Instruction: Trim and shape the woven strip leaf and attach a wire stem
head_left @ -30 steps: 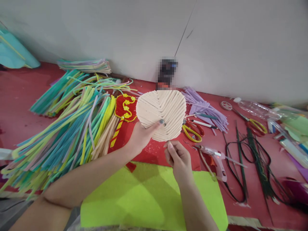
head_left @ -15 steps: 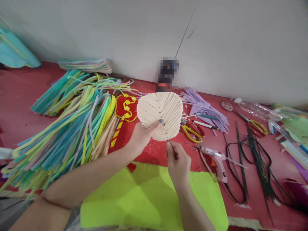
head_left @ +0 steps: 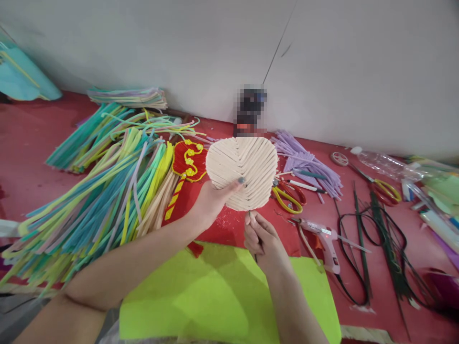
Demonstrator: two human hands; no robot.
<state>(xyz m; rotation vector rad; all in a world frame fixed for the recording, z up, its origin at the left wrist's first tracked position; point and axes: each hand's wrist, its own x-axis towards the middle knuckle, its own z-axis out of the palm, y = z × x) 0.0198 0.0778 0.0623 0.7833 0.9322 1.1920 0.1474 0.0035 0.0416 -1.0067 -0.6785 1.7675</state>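
A cream-coloured fan (head_left: 258, 168) made of pipe-cleaner strips in a slanting leaf pattern is held up in front of me. My left hand (head_left: 214, 197) grips its lower left side, thumb on the front face and the other fingers hidden behind. From the fan's bottom edge a thin dark stem (head_left: 250, 214) runs down. Closed around this stem is my right hand (head_left: 264, 240), just below the fan. Behind and to the left lies a red fan (head_left: 182, 160) with yellow flowers and a striped handle. A lime-green mat (head_left: 201, 296) lies beneath my forearms.
Bundles of coloured pipe cleaners (head_left: 107, 200) cover the left side. At right lie purple pipe cleaners (head_left: 311, 169), yellow-and-red-handled pliers (head_left: 289, 200), a pink glue gun (head_left: 327, 243), scissors (head_left: 389, 191), dark green stems (head_left: 385, 243) and a plastic bottle (head_left: 387, 162). A wall (head_left: 179, 48) stands behind.
The fan has turned slightly and shifted a little to the right. My right hand has changed its hold, its fingers now wrapped more around the stem, which shows below them.
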